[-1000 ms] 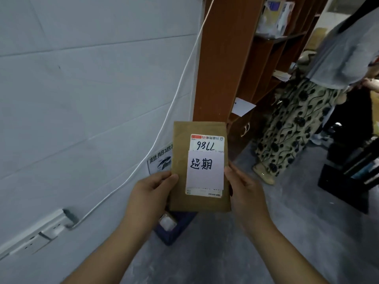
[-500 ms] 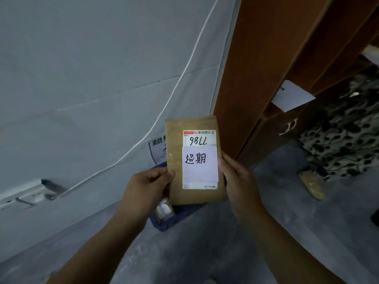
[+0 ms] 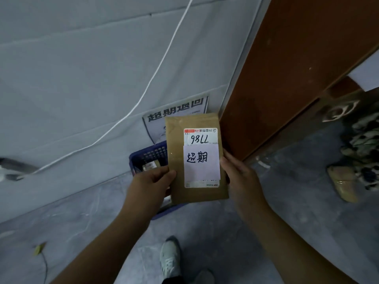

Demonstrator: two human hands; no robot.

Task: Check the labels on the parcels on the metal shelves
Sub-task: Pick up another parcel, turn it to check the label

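A flat brown paper parcel (image 3: pixel 176 152) is held upright in front of me, above a blue plastic basket (image 3: pixel 143 158) on the floor. Its white shipping label (image 3: pixel 200 135) bears the handwritten number 7786 upside down, and a white slip (image 3: pixel 202 162) with handwritten characters covers the label's middle. My left hand (image 3: pixel 151 183) grips the parcel's lower left edge, thumb on the front. My right hand (image 3: pixel 240 175) holds the right edge, thumb against the slip's side. No metal shelves are in view.
A grey wall with a white cable (image 3: pixel 143 93) and a printed sign (image 3: pixel 176 113) is behind the basket. A brown wooden cabinet (image 3: pixel 287 78) stands at the right. Another person's patterned skirt and shoe (image 3: pixel 344 185) are at far right. My shoe (image 3: pixel 170 257) is on the grey floor.
My view has tilted down toward the floor; the basket and wall sign have come fully into sight below the parcel. Both hands keep the same hold on the parcel.
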